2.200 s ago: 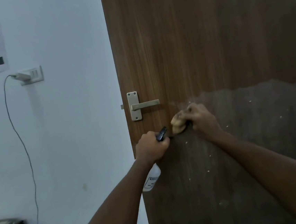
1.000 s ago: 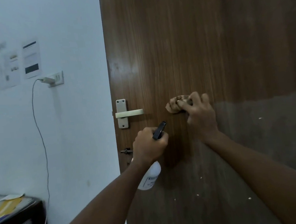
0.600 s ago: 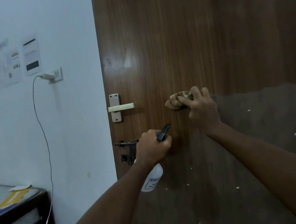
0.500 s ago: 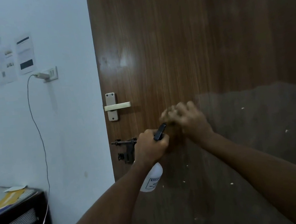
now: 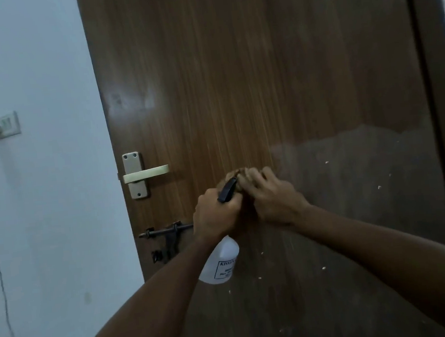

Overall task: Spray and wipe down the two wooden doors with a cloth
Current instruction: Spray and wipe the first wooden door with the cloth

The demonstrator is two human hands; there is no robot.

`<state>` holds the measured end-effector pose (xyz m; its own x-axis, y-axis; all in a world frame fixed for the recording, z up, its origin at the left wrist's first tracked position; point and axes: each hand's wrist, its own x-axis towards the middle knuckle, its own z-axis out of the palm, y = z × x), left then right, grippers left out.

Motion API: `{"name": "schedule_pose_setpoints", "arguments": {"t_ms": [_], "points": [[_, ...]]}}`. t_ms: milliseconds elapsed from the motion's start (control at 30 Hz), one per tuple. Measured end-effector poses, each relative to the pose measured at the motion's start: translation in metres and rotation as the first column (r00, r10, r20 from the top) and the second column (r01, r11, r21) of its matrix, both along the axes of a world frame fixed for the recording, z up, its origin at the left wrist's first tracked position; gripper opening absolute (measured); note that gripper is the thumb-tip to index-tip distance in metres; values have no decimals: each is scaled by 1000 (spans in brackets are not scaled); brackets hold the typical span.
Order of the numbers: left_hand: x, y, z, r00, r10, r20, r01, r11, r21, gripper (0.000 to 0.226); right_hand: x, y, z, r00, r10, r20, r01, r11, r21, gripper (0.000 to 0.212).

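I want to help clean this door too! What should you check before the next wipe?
1. Cloth gripped by right hand and against the door: ok.
2. Bottle held by left hand: ok.
3. Nozzle pointed away from the wiping hand: not ok, it sits right by the cloth.
4. Dull patch with white specks wiped off: not ok.
5. Handle and bolt clear of the cloth: ok.
6. Cloth damp enough: cannot tell.

Single head-worn view, close to the wooden door (image 5: 235,85), facing forward, tilted slightly down
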<state>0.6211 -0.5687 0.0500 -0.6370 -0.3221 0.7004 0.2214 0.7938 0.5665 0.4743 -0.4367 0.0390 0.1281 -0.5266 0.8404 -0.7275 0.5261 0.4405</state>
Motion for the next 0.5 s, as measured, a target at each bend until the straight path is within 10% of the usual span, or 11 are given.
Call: {"name": "schedule_pose_setpoints", "arguments": {"t_ms": [233,400,500], "points": [[-19,15,33,1000,-13,2,13,998,-66,54,-31,30,25,947,-12,-322,68,984,164,49],[-40,32,27,999,26,34,-24,998,-51,39,-58,61,53,999,-45,-2,42,950,-310,47],[-50,41,24,1000,21,5,-20,1000,-16,36,-73,57,10,999,0,-53,-13,969,-247,47]]}}
